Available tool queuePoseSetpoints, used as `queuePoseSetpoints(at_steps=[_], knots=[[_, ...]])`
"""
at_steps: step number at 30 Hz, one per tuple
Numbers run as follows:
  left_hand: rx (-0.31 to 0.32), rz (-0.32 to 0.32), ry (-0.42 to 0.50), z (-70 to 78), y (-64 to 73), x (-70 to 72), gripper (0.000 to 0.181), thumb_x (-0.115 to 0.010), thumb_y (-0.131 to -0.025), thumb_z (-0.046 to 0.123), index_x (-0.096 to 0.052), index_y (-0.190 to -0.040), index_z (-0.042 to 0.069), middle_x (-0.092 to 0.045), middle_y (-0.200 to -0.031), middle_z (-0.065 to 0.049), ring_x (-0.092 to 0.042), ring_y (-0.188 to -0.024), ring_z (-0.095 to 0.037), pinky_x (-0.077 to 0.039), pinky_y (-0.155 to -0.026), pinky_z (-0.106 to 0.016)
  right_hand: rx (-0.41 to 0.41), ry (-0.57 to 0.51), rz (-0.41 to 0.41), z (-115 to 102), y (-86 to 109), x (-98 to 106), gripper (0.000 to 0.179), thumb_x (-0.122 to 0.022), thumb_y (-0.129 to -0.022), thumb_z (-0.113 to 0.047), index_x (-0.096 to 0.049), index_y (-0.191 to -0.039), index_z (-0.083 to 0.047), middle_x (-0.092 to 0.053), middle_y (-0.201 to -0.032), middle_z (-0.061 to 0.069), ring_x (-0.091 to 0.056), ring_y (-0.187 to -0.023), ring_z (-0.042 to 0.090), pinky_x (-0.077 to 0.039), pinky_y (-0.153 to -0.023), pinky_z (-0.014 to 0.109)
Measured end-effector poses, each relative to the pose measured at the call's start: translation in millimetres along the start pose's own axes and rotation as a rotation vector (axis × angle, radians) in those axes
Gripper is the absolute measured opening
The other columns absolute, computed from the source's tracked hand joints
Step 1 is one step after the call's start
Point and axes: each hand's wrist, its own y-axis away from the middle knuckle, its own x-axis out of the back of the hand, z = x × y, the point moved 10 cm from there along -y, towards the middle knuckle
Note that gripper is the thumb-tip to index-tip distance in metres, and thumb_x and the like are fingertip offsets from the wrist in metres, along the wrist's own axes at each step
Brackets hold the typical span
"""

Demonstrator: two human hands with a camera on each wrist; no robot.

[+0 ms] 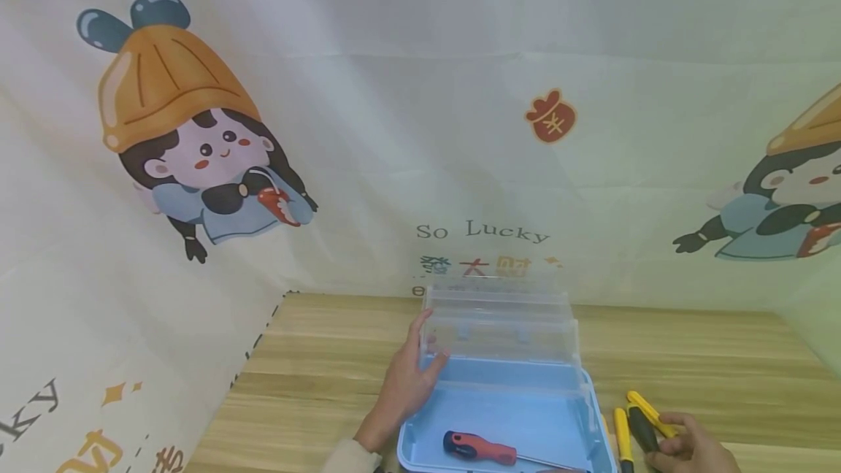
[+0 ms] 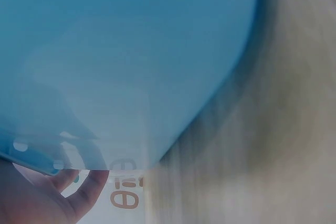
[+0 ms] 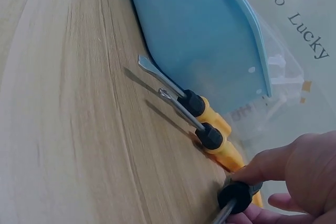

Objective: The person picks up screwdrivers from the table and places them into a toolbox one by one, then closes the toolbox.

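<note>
Well, my left fingers (image 1: 416,327) gripped the clear lid (image 1: 499,345) while my right fingers (image 3: 270,164) pinched a screwdriver (image 3: 235,196) right of the blue box (image 1: 486,414); a slack left grip might have let the lid drop

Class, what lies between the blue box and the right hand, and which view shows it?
A yellow-handled screwdriver, next to the blue box, and a second screwdriver, nearer the right hand; the right wrist view shows both.
</note>
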Motion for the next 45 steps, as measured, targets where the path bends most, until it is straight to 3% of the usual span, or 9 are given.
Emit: queuePoseSetpoints(at_steps=[14, 22, 33, 40, 45], knots=[[-0.008, -0.003, 0.006, 1.4, -0.1, 0.4, 0.067, -0.059, -0.097, 0.034, -0.023, -0.154, 0.038, -0.059, -0.136, -0.017, -0.063, -0.114, -0.033, -0.047, -0.094, -0.064, -0.024, -0.029, -0.015, 2, -1.5, 1, 0.067, -0.075, -0.082, -0.010, -0.039, -0.133, 0.014, -0.071, -0.086, 0.002, -0.065, -0.079, 0.020, -0.053, -0.067, 0.035], [-0.014, 0.001, 0.012, 3.5, 0.3, 1.7, 0.068, -0.059, -0.097, 0.034, -0.023, -0.155, 0.037, -0.059, -0.136, -0.018, -0.063, -0.114, -0.034, -0.047, -0.094, -0.064, -0.011, -0.068, 0.026, -4, 3.2, 4, 0.063, -0.073, -0.082, -0.008, -0.041, -0.133, 0.014, -0.072, -0.086, 0.005, -0.067, -0.078, 0.021, -0.053, -0.063, 0.033], [-0.018, 0.002, 0.015, 3.2, 0.2, 1.3, 0.068, -0.059, -0.097, 0.033, -0.024, -0.155, 0.037, -0.060, -0.135, -0.018, -0.063, -0.115, -0.034, -0.048, -0.094, -0.063, -0.006, -0.096, 0.055, -9, 6.2, 5, 0.053, -0.059, -0.090, -0.004, -0.038, -0.135, 0.012, -0.072, -0.089, 0.010, -0.063, -0.072, 0.017, -0.048, -0.058, 0.028], [-0.022, 0.003, 0.022, 2.7, -0.1, 1.5, 0.068, -0.059, -0.097, 0.032, -0.024, -0.155, 0.034, -0.059, -0.135, -0.020, -0.063, -0.114, -0.035, -0.047, -0.094, -0.063, 0.024, -0.175, 0.052, -9, 6.5, 6, 0.053, -0.047, -0.095, -0.008, -0.032, -0.144, 0.004, -0.071, -0.100, 0.011, -0.052, -0.058, 0.013, -0.045, -0.051, 0.024], [-0.024, 0.008, 0.011, 2.7, -0.2, 1.9, 0.068, -0.060, -0.097, 0.032, -0.024, -0.155, 0.035, -0.060, -0.134, -0.018, -0.064, -0.112, -0.033, -0.048, -0.094, -0.061, 0.015, -0.220, 0.026, -15, 8.2, 6, 0.052, -0.039, -0.097, -0.008, -0.028, -0.146, 0.003, -0.069, -0.103, 0.012, -0.053, -0.063, 0.015, -0.048, -0.055, 0.026]])
